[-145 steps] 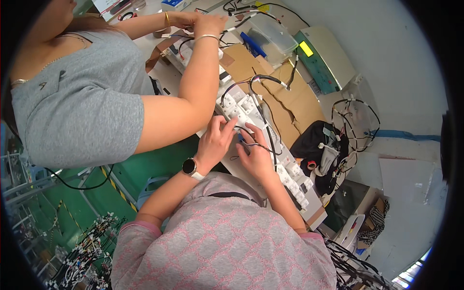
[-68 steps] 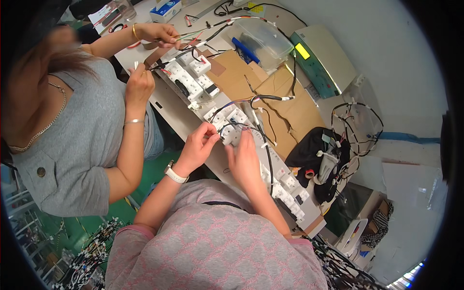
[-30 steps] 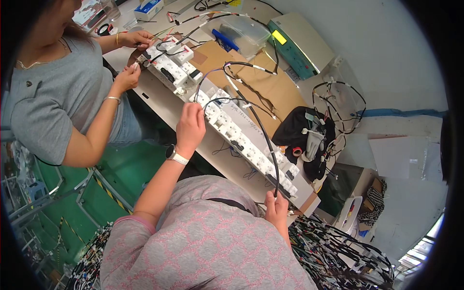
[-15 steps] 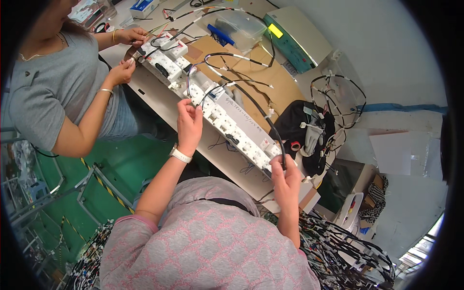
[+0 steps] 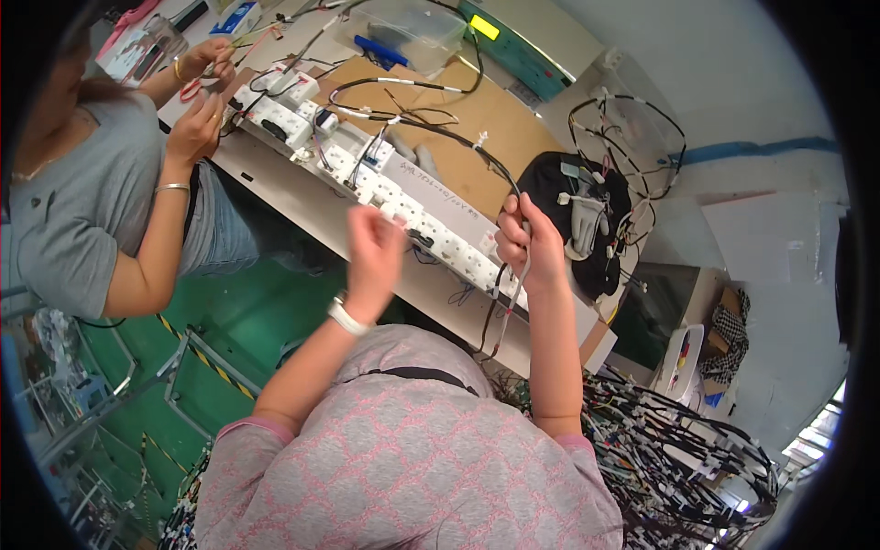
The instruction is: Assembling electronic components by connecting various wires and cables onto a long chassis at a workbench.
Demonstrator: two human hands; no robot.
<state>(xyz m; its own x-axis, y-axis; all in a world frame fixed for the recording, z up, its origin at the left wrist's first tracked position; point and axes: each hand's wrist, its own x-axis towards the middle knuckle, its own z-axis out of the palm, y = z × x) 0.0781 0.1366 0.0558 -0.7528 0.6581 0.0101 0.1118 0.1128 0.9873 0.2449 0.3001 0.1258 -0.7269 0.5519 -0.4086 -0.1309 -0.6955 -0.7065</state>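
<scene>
Right hand (image 5: 530, 240) is closed around a bundle of black cables with white tags (image 5: 513, 275), held up over the near edge of the long white desk (image 5: 302, 197). From the fist the bundle hangs down past the desk edge; the other way it arcs up and back across the brown cardboard sheet (image 5: 477, 119). Left hand (image 5: 374, 249) is raised just beside the row of white terminal blocks (image 5: 403, 206), fingers curled. It's motion-blurred, so I can't tell if that grip has anything in it. A white wristband (image 5: 346, 317) sits on that wrist.

The terminal row runs diagonally along the desk, from the far left down to right beside the right hand. Black cables loop off it onto the cardboard.

Second person in a grey T-shirt (image 5: 78, 211) sits at the left. Both their hands (image 5: 197, 124) are up at the far end of the terminal row, and I see red-handled pliers or cutters (image 5: 197, 87) there, though the detail is too small to be sure.

Black bag with a grey glove on it (image 5: 587, 215) lies on the desk right of the cardboard. Clear plastic box (image 5: 403, 27) and a teal instrument case (image 5: 527, 46) stand at the back. A heap of tagged black cable harnesses (image 5: 678, 458) sits lower right, below the desk. Floor is green with yellow-black hazard tape (image 5: 197, 353).
</scene>
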